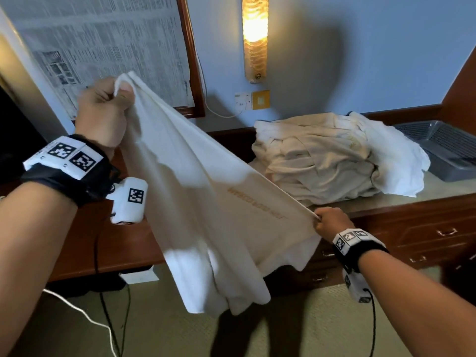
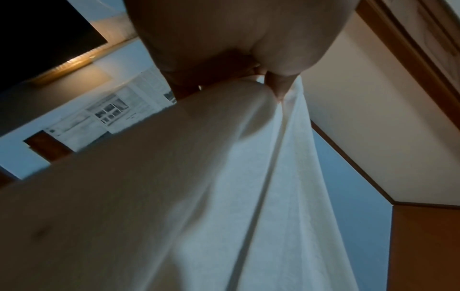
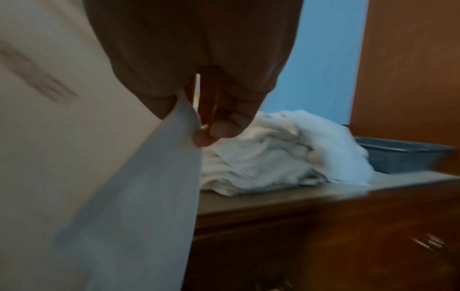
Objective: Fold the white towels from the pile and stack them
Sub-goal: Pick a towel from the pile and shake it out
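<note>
While both hands pinch corners, towel (image 1: 206,191) edge slants from upper-left down to lower-right

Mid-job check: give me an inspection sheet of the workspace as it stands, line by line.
Surface: wooden dresser top, bare strip at its front edge.
Job's things: one white towel held up in the air, stretched slanting, lower part hanging loose; unfolded pile of white towels on the dresser; folded stack: nothing seen.
Clutter: grey tray right of the pile.
Grippers: left hand grips the towel's raised corner; right hand pinches the lower corner.
Cables: white cable and black cable on the carpet; a white cable runs down the wall to the wall socket.
Surroundings: lit wall lamp, framed newspaper print, blue wall.
</note>
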The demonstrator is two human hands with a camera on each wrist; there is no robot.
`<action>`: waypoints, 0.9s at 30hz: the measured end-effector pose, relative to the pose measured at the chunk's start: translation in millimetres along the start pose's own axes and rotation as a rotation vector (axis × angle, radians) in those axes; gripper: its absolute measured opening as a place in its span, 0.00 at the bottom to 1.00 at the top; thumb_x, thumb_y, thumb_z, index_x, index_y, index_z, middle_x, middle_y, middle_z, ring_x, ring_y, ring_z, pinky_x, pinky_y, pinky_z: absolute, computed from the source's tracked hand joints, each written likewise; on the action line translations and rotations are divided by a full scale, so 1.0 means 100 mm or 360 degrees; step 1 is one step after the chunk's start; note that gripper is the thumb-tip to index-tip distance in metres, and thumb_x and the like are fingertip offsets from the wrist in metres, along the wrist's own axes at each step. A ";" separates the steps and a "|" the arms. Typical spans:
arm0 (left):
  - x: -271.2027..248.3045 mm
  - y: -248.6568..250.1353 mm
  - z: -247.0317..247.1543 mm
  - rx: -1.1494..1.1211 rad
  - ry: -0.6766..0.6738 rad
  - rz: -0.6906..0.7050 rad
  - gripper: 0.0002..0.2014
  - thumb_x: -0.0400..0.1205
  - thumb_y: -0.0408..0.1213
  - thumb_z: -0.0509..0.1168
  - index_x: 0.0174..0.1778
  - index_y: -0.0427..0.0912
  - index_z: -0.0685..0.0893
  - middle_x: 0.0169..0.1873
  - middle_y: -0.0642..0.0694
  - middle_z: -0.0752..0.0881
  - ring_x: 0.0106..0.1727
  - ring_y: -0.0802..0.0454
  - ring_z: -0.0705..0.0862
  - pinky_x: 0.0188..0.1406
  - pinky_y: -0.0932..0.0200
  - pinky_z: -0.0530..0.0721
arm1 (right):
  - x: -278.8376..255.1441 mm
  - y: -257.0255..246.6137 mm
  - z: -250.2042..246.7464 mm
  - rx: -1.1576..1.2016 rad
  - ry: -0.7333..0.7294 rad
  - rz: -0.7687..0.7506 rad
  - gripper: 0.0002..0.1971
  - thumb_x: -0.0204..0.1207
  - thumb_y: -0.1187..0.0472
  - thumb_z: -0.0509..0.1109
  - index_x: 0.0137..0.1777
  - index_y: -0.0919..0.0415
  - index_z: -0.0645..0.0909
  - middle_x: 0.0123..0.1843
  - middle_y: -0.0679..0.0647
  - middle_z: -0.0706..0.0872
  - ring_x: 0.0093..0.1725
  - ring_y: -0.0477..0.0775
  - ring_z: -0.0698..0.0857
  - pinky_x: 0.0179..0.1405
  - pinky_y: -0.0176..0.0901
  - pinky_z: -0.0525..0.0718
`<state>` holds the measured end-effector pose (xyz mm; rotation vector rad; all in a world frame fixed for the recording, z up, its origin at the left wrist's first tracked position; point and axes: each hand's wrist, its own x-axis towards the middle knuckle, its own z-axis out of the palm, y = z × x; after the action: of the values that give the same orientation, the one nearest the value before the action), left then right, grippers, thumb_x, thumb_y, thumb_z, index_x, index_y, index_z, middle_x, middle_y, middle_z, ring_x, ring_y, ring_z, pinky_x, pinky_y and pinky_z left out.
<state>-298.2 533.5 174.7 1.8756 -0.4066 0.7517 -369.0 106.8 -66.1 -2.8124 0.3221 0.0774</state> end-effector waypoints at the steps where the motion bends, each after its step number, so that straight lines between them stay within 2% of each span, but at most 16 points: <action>1: 0.01 -0.05 -0.04 0.0018 0.0066 -0.0035 0.20 0.89 0.37 0.59 0.29 0.51 0.69 0.20 0.64 0.71 0.25 0.68 0.68 0.27 0.65 0.62 | -0.01 0.14 0.01 -0.0055 -0.0035 0.0091 0.08 0.77 0.59 0.66 0.49 0.54 0.86 0.53 0.61 0.89 0.56 0.67 0.86 0.52 0.52 0.84; 2: 0.05 -0.12 -0.09 0.0013 0.0138 -0.0072 0.20 0.89 0.38 0.58 0.28 0.52 0.73 0.20 0.66 0.72 0.27 0.70 0.69 0.29 0.65 0.62 | -0.01 0.28 0.02 -0.0102 -0.0062 0.0182 0.08 0.77 0.59 0.65 0.50 0.54 0.86 0.54 0.62 0.88 0.56 0.67 0.86 0.54 0.53 0.85; 4: 0.07 -0.18 -0.15 0.0008 0.0211 -0.0126 0.22 0.89 0.41 0.56 0.27 0.57 0.80 0.23 0.69 0.75 0.30 0.74 0.71 0.32 0.71 0.65 | -0.02 0.53 0.00 -0.0192 -0.0115 0.0338 0.10 0.76 0.59 0.66 0.53 0.55 0.86 0.56 0.62 0.88 0.57 0.66 0.86 0.55 0.52 0.85; 6: -0.01 -0.04 -0.09 0.0152 0.0188 -0.0142 0.22 0.90 0.41 0.57 0.26 0.54 0.73 0.20 0.65 0.71 0.27 0.70 0.68 0.29 0.71 0.64 | 0.00 0.61 -0.01 -0.0277 -0.0141 0.0418 0.10 0.75 0.59 0.66 0.53 0.57 0.85 0.57 0.61 0.87 0.57 0.65 0.86 0.53 0.51 0.85; 8: -0.12 0.13 0.12 0.0185 -0.0022 -0.0074 0.21 0.90 0.39 0.58 0.29 0.52 0.67 0.20 0.62 0.70 0.25 0.66 0.66 0.27 0.68 0.63 | 0.02 0.43 -0.08 -0.0268 -0.0078 0.0309 0.10 0.76 0.57 0.66 0.51 0.59 0.85 0.56 0.60 0.87 0.56 0.64 0.85 0.51 0.51 0.84; 9: -0.20 0.24 0.23 0.0220 -0.0161 -0.0028 0.21 0.91 0.39 0.58 0.29 0.50 0.67 0.22 0.59 0.70 0.26 0.65 0.66 0.27 0.66 0.65 | 0.03 0.25 -0.13 -0.0177 0.0017 0.0173 0.10 0.75 0.57 0.65 0.50 0.60 0.85 0.55 0.59 0.87 0.56 0.64 0.85 0.51 0.50 0.82; 11: -0.31 0.38 0.51 0.0286 -0.0427 0.0007 0.19 0.91 0.40 0.57 0.31 0.49 0.69 0.27 0.53 0.71 0.28 0.57 0.69 0.30 0.58 0.68 | 0.00 -0.22 -0.24 0.0261 0.0286 -0.0232 0.09 0.72 0.58 0.66 0.46 0.61 0.86 0.48 0.61 0.88 0.49 0.64 0.85 0.47 0.49 0.81; 13: -0.40 0.40 0.81 0.0365 -0.0650 0.0023 0.19 0.91 0.42 0.57 0.31 0.50 0.71 0.28 0.53 0.71 0.30 0.54 0.71 0.32 0.55 0.69 | -0.15 -0.78 -0.39 0.0723 0.0558 -0.0718 0.08 0.70 0.58 0.68 0.39 0.61 0.87 0.38 0.57 0.88 0.36 0.54 0.83 0.39 0.44 0.80; 15: -0.52 0.44 1.08 0.0452 -0.0827 0.0066 0.18 0.91 0.42 0.57 0.33 0.49 0.73 0.28 0.54 0.73 0.30 0.58 0.72 0.34 0.56 0.69 | -0.33 -1.22 -0.56 0.0945 0.0690 -0.1031 0.09 0.73 0.53 0.71 0.38 0.58 0.86 0.33 0.50 0.87 0.31 0.42 0.76 0.35 0.40 0.76; 16: -0.58 0.45 1.19 0.0471 -0.0873 0.0069 0.16 0.91 0.41 0.58 0.35 0.46 0.75 0.29 0.53 0.74 0.30 0.61 0.72 0.33 0.59 0.69 | -0.38 -1.36 -0.63 0.1032 0.0664 -0.1051 0.11 0.74 0.48 0.71 0.38 0.55 0.85 0.33 0.47 0.86 0.31 0.42 0.77 0.36 0.40 0.77; 18: -0.64 0.49 1.34 0.0443 -0.0922 0.0063 0.14 0.90 0.40 0.59 0.38 0.43 0.78 0.29 0.51 0.77 0.29 0.62 0.73 0.31 0.65 0.69 | -0.39 -1.50 -0.77 0.1144 0.0501 -0.0861 0.16 0.73 0.42 0.71 0.33 0.52 0.79 0.30 0.46 0.83 0.32 0.48 0.79 0.36 0.45 0.79; 19: -0.65 0.51 1.38 0.0439 -0.0944 0.0060 0.14 0.90 0.39 0.59 0.39 0.41 0.80 0.30 0.48 0.79 0.29 0.61 0.74 0.31 0.66 0.69 | -0.38 -1.51 -0.82 0.1144 0.0475 -0.0792 0.18 0.73 0.45 0.71 0.29 0.53 0.73 0.27 0.47 0.79 0.32 0.52 0.79 0.34 0.50 0.78; 21: -0.63 0.54 1.41 0.0462 -0.0953 0.0097 0.14 0.90 0.41 0.60 0.43 0.38 0.83 0.35 0.40 0.83 0.35 0.50 0.79 0.36 0.60 0.73 | -0.32 -1.50 -0.93 0.1159 0.0547 -0.0787 0.19 0.73 0.56 0.68 0.26 0.55 0.64 0.23 0.48 0.70 0.29 0.60 0.78 0.30 0.57 0.77; 23: -0.57 0.55 1.40 0.0481 -0.0909 0.0108 0.13 0.90 0.42 0.60 0.44 0.41 0.84 0.36 0.40 0.85 0.38 0.47 0.81 0.37 0.56 0.74 | -0.23 -1.48 -1.00 0.1199 0.0619 -0.0776 0.18 0.69 0.61 0.65 0.25 0.55 0.60 0.23 0.48 0.66 0.29 0.59 0.73 0.31 0.60 0.75; 25: -0.49 0.58 1.37 0.0443 -0.0844 0.0122 0.14 0.90 0.42 0.60 0.39 0.44 0.81 0.32 0.46 0.82 0.33 0.54 0.78 0.34 0.58 0.72 | -0.18 -1.46 -0.99 0.1199 0.0571 -0.0807 0.13 0.66 0.60 0.64 0.25 0.57 0.64 0.24 0.51 0.70 0.30 0.61 0.72 0.30 0.57 0.73; 27: -0.42 0.63 1.32 0.0390 -0.0787 0.0161 0.16 0.90 0.41 0.59 0.36 0.44 0.77 0.29 0.49 0.76 0.30 0.56 0.73 0.31 0.59 0.69 | -0.14 -1.40 -0.84 0.1050 0.0434 -0.0809 0.09 0.65 0.57 0.64 0.28 0.62 0.73 0.26 0.57 0.77 0.30 0.62 0.77 0.29 0.52 0.73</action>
<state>-324.9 384.6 154.6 2.2867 -0.7517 0.4064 -349.3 213.7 56.5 -2.1573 -0.2741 -0.4436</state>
